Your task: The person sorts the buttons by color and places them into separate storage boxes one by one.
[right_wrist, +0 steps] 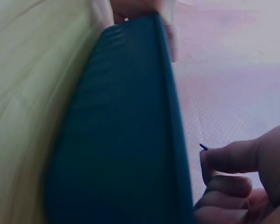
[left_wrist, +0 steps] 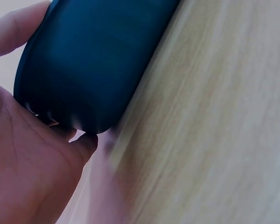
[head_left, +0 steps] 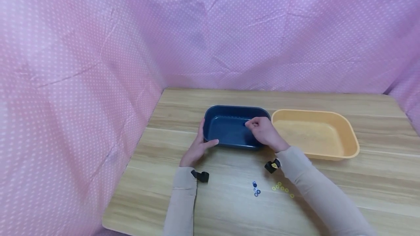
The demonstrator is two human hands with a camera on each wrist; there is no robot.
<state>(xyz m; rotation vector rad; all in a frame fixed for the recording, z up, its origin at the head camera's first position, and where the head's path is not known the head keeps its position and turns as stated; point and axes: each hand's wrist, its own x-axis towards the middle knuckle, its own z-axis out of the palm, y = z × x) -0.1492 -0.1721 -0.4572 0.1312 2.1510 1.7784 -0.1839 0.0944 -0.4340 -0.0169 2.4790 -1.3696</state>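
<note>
My left hand [head_left: 197,147] holds the left end of a dark blue plastic tub [head_left: 213,109]. Its thumb lies at the front rim and the fingers run along the left side; the left wrist view shows them around the tub's corner [left_wrist: 93,70]. Over the right part of the tub, my right hand [head_left: 264,131] pinches a small thin dark blue piece [right_wrist: 204,146] between thumb and forefinger. Only its edge shows, so its full shape is hidden. On the table in front lie several small blue rings [head_left: 259,191] and, right of them, several yellow rings [head_left: 282,188].
A yellow-orange tub [head_left: 351,137] stands right beside the blue one. Both are on a wood-grain table [head_left: 229,207]. Pink dotted cloth [head_left: 229,46] hangs behind the table and at its sides. A dark strap with a camera [head_left: 203,176] sits at each wrist.
</note>
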